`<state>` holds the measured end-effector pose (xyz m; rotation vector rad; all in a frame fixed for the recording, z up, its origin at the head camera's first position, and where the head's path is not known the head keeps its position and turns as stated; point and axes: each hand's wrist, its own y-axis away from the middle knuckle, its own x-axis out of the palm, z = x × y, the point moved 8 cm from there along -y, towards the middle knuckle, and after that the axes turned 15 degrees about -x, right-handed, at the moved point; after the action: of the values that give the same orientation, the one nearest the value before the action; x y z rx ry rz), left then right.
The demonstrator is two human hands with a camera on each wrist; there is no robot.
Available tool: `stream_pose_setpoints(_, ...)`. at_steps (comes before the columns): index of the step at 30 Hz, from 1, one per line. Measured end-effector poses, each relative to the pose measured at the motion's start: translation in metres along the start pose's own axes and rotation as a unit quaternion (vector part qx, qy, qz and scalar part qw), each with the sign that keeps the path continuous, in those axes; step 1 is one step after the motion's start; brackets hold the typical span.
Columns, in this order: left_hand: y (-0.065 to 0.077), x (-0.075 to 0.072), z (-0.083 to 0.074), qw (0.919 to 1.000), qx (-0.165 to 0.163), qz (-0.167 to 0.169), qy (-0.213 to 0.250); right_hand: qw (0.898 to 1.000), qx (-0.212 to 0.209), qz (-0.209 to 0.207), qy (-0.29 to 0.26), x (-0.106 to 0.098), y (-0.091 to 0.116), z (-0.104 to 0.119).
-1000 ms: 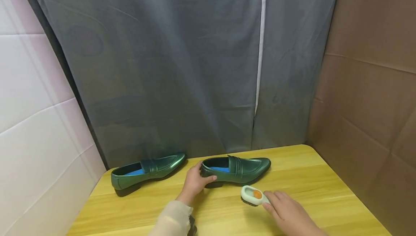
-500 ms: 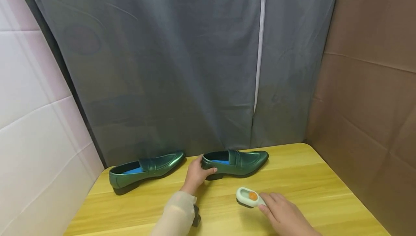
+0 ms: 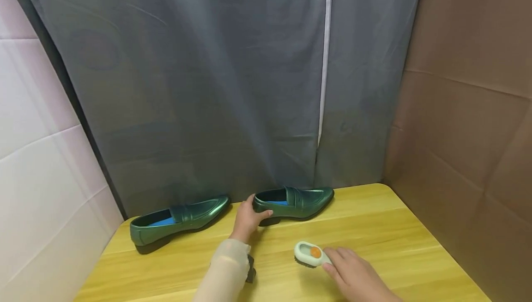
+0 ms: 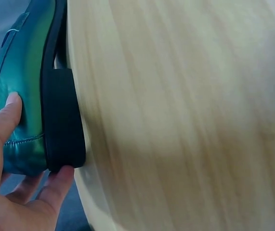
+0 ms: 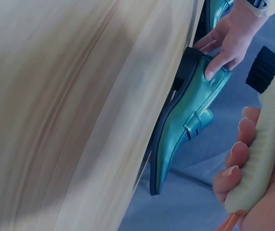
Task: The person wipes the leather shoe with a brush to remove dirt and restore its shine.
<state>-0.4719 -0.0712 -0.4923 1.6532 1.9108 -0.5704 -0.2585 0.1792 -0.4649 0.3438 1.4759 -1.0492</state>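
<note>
A shiny green loafer (image 3: 307, 202) with a blue insole stands near the table's back edge, toe to the right. My left hand (image 3: 246, 221) grips it around the heel; in the left wrist view the thumb lies on the side of the loafer (image 4: 29, 82) and fingertips touch the back of its black heel block. My right hand (image 3: 353, 272) holds a pale green shoe brush (image 3: 305, 252) by its handle, above the table and apart from the loafer. The brush has an orange button on top, and its black bristles (image 5: 263, 70) show in the right wrist view.
A matching loafer (image 3: 187, 219) sits on the left of the wooden table (image 3: 399, 237), along its back edge. Close behind hangs a grey curtain (image 3: 249, 85). A white panel (image 3: 45, 163) stands at the left and a brown one (image 3: 465, 108) at the right.
My left hand has slid the gripped loafer back, closer to the table's back edge. The brush in my right hand has shifted slightly left. The head view has turned a little.
</note>
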Motion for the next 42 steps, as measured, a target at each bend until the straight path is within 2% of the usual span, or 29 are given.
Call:
stream_pose_setpoints(6, -0.005, -0.003, 0.005, 1.0000, -0.004, 0.001, -0.008, 1.000, 0.000, 0.017, -0.010, 0.005, -0.006, 0.001)
stream_pose_setpoints(13, 0.001, -0.013, 0.006, 0.9991, 0.021, 0.008, -0.036, 1.000, 0.001, 0.014, -0.007, 0.003, -0.005, -0.003)
stream_pose_setpoints(17, 0.003, -0.031, 0.013, 0.9967, 0.043, -0.009, -0.068, 1.000, -0.009, 0.003, -0.002, 0.003, -0.006, 0.000)
stream_pose_setpoints(21, 0.009, -0.051, 0.024, 0.9910, 0.074, -0.042, -0.104, 1.000, -0.020, -0.003, 0.001, 0.005, -0.006, 0.003)
stream_pose_setpoints(27, 0.019, -0.089, 0.049, 0.9804, 0.095, -0.111, -0.132, 1.000, -0.021, 0.001, 0.002, 0.006, -0.006, 0.004)
stream_pose_setpoints(29, 0.024, -0.102, 0.055, 0.9743, 0.105, -0.137, -0.145, 1.000, -0.020, 0.005, 0.002, 0.006, -0.006, 0.003)
stream_pose_setpoints(32, 0.032, -0.119, 0.062, 0.9611, 0.127, -0.169, -0.178, 1.000, -0.023, 0.002, 0.003, 0.005, -0.006, 0.004)
stream_pose_setpoints(39, 0.048, -0.151, 0.077, 0.9148, 0.199, -0.241, -0.255, 0.999, -0.035, 0.004, -0.004, 0.008, -0.004, 0.007)
stream_pose_setpoints(41, 0.050, -0.161, 0.082, 0.9046, 0.213, -0.258, -0.263, 0.999, -0.034, 0.008, -0.007, 0.009, -0.003, 0.007)
stream_pose_setpoints(42, 0.050, -0.166, 0.085, 0.9021, 0.215, -0.265, -0.264, 0.999, -0.032, 0.010, -0.009, 0.009, -0.003, 0.007)
